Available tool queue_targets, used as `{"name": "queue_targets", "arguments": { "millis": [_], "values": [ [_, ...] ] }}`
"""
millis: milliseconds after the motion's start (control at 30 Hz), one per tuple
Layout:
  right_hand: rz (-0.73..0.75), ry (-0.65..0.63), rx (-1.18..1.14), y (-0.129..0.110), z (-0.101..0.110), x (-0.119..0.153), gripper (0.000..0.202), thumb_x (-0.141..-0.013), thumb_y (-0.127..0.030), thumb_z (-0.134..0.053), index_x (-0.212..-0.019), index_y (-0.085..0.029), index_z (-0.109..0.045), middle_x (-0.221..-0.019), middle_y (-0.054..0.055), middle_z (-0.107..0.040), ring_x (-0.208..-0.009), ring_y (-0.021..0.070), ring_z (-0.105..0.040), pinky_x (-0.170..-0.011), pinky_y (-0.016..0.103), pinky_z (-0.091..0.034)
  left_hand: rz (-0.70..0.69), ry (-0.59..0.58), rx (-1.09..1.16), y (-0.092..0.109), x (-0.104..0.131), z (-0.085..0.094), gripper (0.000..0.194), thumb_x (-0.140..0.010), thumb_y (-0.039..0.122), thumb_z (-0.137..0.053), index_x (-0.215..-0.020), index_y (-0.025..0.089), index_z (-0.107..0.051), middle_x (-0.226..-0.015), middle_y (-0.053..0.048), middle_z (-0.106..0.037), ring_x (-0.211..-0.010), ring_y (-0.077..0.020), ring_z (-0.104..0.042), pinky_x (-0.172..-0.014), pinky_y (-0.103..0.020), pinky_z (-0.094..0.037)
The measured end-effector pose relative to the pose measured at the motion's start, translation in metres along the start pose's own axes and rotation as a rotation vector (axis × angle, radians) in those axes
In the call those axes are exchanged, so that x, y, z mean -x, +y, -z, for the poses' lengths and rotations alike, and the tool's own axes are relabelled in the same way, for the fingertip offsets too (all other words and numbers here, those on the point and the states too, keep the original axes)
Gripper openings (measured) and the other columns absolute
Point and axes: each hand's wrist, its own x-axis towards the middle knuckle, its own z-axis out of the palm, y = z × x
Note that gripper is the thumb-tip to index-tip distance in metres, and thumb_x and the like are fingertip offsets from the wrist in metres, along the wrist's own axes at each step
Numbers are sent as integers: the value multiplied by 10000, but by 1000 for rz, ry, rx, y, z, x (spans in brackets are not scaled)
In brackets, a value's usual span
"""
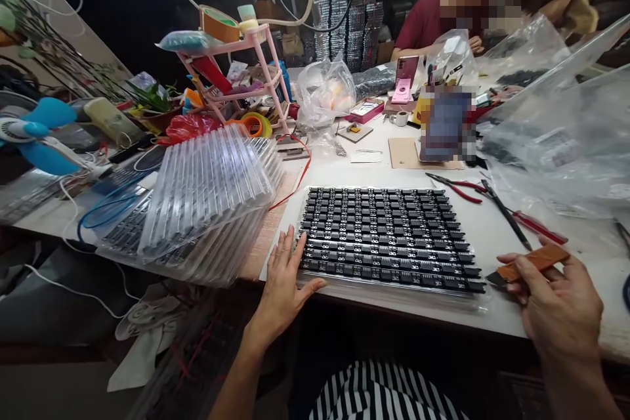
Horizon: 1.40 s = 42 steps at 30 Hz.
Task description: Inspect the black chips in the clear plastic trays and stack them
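Note:
A clear plastic tray lies on the white worktable before me, filled with rows of small black circuit boards. At its left front corner rests my left hand, fingers stretched out and thumb along the front edge, touching the tray. My right hand is closed around a brown-handled blade just beyond the tray's right front corner. The short dark tip of this tool points left, close to the end of the front board row. Part of its handle is hidden by my fingers.
Clear ribbed trays are stacked at left, beside a pink shelf and a blue fan. Red-handled pliers and a dark slim tool lie at right, near plastic bags. A person sits opposite.

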Motion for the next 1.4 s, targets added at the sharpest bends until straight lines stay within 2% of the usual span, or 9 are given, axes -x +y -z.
{"name": "queue_targets", "arguments": {
  "millis": [200, 400, 667, 1100, 1300, 1400],
  "values": [
    [6, -18, 10, -1, 1, 2, 561, -631, -355, -789, -1147, -265, -587, -775, 49, -657, -455, 104, -460, -394, 234, -343, 6, -12, -75, 3, -1, -2, 824, -872, 553, -488, -1506, 202, -97, -1548, -174, -211, -1441, -312, -96, -1108, -552, -229],
    [15, -50, -57, -4, -1, 5, 561, -694, -333, -760, -1196, -222, -535, -787, 33, -656, -506, 87, -482, -414, 186, -368, 20, 91, -232, 10, -1, -5, 786, -868, 600, -446, -1492, 187, -203, -1559, -178, -164, -1440, -357, -48, -1093, -613, -172],
    [23, -99, -68, 1, 1, 3, 581, -776, -369, -678, -1288, -216, -451, -839, 21, -638, -591, 93, -512, -446, 175, -402, -112, 149, -255, 32, -14, -13, 802, -879, 612, -401, -1509, 198, -127, -1548, -183, -205, -1435, -362, -100, -1095, -613, -154],
    [37, -164, -59, -4, 4, 3, 566, -829, -319, -610, -1348, -216, -408, -845, 17, -634, -618, 103, -532, -456, 186, -445, -265, 78, -271, 89, -33, -35, 750, -890, 581, -410, -1472, 136, -252, -1517, -197, -280, -1423, -345, -185, -1109, -585, -173],
    [33, -180, -56, -4, 5, 4, 548, -832, -323, -602, -1337, -219, -418, -863, 22, -638, -641, 106, -536, -479, 192, -459, -270, 21, -266, 99, -35, -35, 726, -891, 560, -433, -1461, 133, -291, -1508, -187, -305, -1417, -343, -207, -1105, -589, -198],
    [36, -183, -49, -4, 5, 4, 550, -836, -330, -600, -1341, -221, -414, -869, 24, -637, -649, 112, -540, -481, 198, -461, -266, 36, -264, 97, -35, -33, 734, -889, 573, -422, -1463, 138, -285, -1505, -188, -313, -1415, -342, -215, -1103, -586, -203]
  ]
}}
